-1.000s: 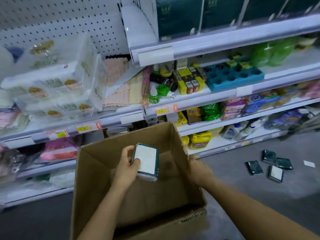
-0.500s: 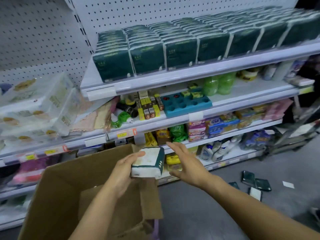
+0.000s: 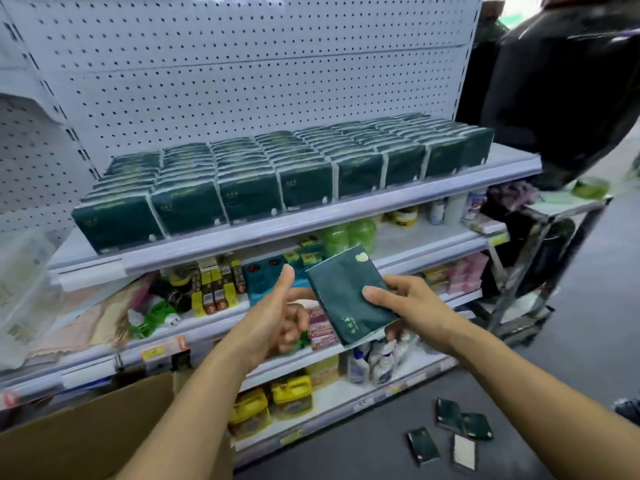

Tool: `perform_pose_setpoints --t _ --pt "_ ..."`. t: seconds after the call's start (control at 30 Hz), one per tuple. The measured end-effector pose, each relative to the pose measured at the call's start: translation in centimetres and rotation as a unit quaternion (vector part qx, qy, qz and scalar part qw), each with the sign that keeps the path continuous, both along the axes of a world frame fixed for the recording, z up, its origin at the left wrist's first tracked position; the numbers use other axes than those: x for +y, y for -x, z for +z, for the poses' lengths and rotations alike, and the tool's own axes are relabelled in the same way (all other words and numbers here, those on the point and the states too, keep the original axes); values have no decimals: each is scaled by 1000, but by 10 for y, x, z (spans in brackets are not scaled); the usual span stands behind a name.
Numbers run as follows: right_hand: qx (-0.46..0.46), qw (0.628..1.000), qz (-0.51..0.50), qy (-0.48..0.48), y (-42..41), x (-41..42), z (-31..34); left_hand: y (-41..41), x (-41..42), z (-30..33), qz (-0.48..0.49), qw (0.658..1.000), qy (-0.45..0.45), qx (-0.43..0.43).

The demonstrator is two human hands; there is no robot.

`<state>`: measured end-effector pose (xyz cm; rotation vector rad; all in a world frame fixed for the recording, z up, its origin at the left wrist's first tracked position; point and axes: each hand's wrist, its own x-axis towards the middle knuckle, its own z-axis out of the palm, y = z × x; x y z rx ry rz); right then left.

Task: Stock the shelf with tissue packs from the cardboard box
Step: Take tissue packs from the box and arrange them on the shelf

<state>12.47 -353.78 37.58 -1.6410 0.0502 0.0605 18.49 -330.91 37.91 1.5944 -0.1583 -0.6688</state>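
My right hand (image 3: pixel 405 303) holds a dark green tissue pack (image 3: pixel 343 296) in front of the middle shelves, thumb on its face and fingers behind it. Just to the pack's left is my left hand (image 3: pixel 273 317), thumb raised, fingers loosely curled, holding nothing. The top shelf (image 3: pixel 298 220) carries several rows of matching green tissue packs (image 3: pixel 249 174), nearly filled from side to side. The open cardboard box (image 3: pixel 86 431) sits at the lower left under my left forearm; its inside is out of sight.
Several green tissue packs (image 3: pixel 450 434) lie loose on the grey floor at the lower right. The lower shelves (image 3: pixel 214 320) hold small bottles, boxes and cloths. A metal cart (image 3: pixel 533 271) stands to the right, with a person in dark clothes (image 3: pixel 568 81) behind it.
The tissue pack came up out of the box in my left hand and passed to my right hand. My view rose from the box to the top shelf.
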Motion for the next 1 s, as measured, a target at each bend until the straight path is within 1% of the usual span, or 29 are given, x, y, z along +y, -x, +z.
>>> perform_pose_setpoints --t 0.2,0.3,0.37,0.4,0.43,0.5,0.6,0.67,0.73,0.8,0.9,1.0 --pt "-6 998 0 -56 -44 -5 27 -41 -10 37 28 992 -35 -115" --pt "-19 994 9 -109 -79 -1 45 -69 -13 58 -11 981 -67 -183" --pt "-30 991 36 -128 -105 3 60 -93 -15 73 -36 976 -69 -201" --pt "-36 990 51 -124 -119 5 69 -107 -16 83 -36 977 -55 -205" --pt "-48 992 58 -102 -134 7 78 -121 -14 93 -29 976 -43 -213" --pt "-97 995 36 -3 -164 9 102 -150 -7 116 -13 962 -56 -265" --pt "-172 977 -2 124 -211 8 141 -196 7 152 -28 922 -142 -360" --pt "-201 960 25 191 -241 9 163 -223 13 171 -57 906 -168 -385" --pt "-206 954 66 209 -269 12 176 -247 16 185 -70 900 -180 -391" --pt "-198 957 74 199 -292 12 183 -269 17 192 -68 894 -193 -398" --pt "-170 966 91 171 -325 11 189 -295 23 196 -31 887 -198 -417" --pt "-160 966 108 175 -355 21 195 -313 33 197 24 879 -203 -430"
